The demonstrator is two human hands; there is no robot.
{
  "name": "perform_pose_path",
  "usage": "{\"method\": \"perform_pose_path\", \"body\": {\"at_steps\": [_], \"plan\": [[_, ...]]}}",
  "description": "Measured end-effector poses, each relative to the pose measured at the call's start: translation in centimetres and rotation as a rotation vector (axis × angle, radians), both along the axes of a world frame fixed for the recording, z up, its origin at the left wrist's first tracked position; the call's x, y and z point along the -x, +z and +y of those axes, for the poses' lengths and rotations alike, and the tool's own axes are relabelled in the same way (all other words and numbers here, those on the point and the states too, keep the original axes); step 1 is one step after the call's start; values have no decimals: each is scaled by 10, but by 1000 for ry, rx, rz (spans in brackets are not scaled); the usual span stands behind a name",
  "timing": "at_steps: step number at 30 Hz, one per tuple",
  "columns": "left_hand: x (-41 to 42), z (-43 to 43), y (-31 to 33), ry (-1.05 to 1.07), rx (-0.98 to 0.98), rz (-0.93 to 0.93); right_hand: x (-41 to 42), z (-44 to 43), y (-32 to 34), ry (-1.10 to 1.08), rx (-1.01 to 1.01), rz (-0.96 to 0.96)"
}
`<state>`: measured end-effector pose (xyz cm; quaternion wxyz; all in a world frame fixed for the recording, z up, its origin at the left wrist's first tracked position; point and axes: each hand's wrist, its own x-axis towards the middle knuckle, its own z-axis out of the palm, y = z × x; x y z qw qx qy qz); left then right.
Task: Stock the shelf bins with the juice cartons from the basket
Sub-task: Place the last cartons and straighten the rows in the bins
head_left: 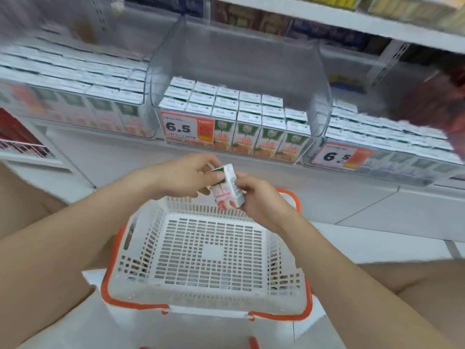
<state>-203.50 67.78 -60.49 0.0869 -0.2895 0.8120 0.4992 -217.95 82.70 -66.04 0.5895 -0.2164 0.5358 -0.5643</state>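
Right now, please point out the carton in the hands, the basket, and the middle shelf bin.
carton (224,195): head view, its pink front face.
basket (206,294): head view, its near white wall.
middle shelf bin (320,91): head view, its clear right wall.

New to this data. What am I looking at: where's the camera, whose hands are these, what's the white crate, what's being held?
There is no robot here. One wide-angle camera sits on a person's head, looking forward and down, so you see the wearer's own two hands reaching in from the bottom. The left hand and right hand together hold one small juice carton, both curled round it, above a white basket with orange trim. Ahead is a shop shelf with clear plastic bins. The middle bin is partly filled with rows of cartons standing upright, and it carries a price tag reading 6.5. The bin to its left and the bin to its right also hold cartons, though both are blurred. Straight lines bend near the edges because of the wide lens.
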Motion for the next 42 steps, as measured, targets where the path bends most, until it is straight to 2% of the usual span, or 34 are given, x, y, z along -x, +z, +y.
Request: {"method": "perform_pose_path", "body": {"at_steps": [2, 5, 9, 13, 16, 21, 24, 26, 28, 30, 32, 34, 37, 42], "plan": [[-4, -3, 12, 143, -128, 146, -10, -2, 17, -76, 37, 39], [-12, -10, 31, 236, -196, 274, -21, -9, 35, -162, 76, 215], [-22, -17, 50, 353, -188, 411, -34, -18, 60, -183, 160, 440], [-33, -29, 65, 387, -157, 466, -43, -35, 77, -172, 200, 573], [-42, -41, 81, 395, -101, 493, -49, -54, 92, -174, 216, 701], [-66, -69, 106, 400, 78, 542, -60, -100, 123, -51, 252, 944], [-84, -99, 115, 416, 218, 555, -73, -132, 139, -83, 260, 1062], [-94, -126, 110, 467, 425, 493, -82, -150, 146, -136, 269, 1113], [-106, -164, 95, 452, 731, 295, -93, -172, 148, -167, 321, 1154], [-115, -199, 80, 381, 897, 78, -101, -199, 147, -174, 404, 1184], [-119, -223, 74, 342, 934, -68, -106, -229, 146, -145, 491, 1279], [-119, -240, 71, 311, 946, -114, -107, -261, 140, -68, 558, 1455], [-122, -259, 62, 306, 948, -160, -107, -311, 128, -13, 519, 1688], [-124, -270, 48, 285, 852, -295, -112, -386, 116, -123, 396, 1734]]}}
